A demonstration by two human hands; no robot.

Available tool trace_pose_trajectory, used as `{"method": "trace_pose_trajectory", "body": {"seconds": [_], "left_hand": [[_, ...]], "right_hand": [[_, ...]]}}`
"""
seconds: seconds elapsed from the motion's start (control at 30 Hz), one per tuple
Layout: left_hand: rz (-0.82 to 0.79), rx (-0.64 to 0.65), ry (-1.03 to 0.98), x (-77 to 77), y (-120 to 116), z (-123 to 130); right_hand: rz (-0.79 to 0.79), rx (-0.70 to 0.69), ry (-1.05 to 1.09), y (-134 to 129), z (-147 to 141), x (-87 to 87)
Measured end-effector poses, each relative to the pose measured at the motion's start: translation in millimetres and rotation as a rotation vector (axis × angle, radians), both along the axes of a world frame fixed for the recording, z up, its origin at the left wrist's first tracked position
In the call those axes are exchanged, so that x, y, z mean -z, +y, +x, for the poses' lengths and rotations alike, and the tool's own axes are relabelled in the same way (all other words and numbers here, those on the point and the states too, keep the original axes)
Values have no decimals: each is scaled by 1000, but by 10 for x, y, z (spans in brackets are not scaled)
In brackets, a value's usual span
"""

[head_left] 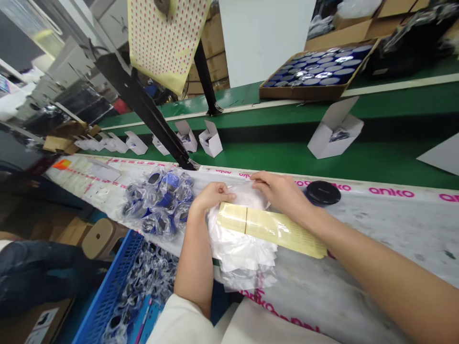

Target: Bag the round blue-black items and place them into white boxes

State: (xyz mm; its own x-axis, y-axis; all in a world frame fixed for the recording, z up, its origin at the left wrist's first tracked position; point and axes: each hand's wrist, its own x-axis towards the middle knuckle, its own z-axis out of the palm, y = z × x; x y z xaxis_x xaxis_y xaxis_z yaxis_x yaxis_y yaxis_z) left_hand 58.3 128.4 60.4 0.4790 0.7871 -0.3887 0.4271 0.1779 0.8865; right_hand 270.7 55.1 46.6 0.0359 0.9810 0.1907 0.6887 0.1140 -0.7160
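Note:
My left hand (210,196) and my right hand (278,191) both pinch the top of a stack of clear plastic bags (244,253) lying on the plastic-covered bench. A yellow strip of labels (272,229) lies across the bags, under my right wrist. A black round puck (322,192) sits just right of my right hand. Left of my left hand is a heap of bagged blue-and-black round items (158,203).
A green conveyor belt (376,162) carries several open white boxes (335,129). A cardboard tray of blue round items (315,71) stands behind it. A blue crate (107,291) of bagged items sits below the bench. A black slanted post (143,105) and a hanging dotted sheet (165,38) stand at left.

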Motion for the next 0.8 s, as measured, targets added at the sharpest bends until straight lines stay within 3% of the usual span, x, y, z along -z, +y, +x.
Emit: {"method": "trace_pose_trajectory", "body": {"seconds": [0.13,0.27,0.4,0.53,0.6,0.67,0.8], "left_hand": [[35,21,19,-11,-17,7],[129,5,41,-64,-64,38],[292,-70,50,-194,-93,14],[634,-250,33,-417,-177,-23],[714,-257,-22,-519,-274,44],[652,-134,-150,-573,-395,196],[196,217,-449,-522,-592,620]], "right_hand": [[124,38,-130,-149,185,-143],[308,198,5,-399,419,-477],[12,364,276,-697,689,-683],[-150,450,404,-885,900,-576],[-175,419,483,-915,947,-500],[-224,336,628,-911,953,-468],[-332,166,890,-878,904,-484]]}}
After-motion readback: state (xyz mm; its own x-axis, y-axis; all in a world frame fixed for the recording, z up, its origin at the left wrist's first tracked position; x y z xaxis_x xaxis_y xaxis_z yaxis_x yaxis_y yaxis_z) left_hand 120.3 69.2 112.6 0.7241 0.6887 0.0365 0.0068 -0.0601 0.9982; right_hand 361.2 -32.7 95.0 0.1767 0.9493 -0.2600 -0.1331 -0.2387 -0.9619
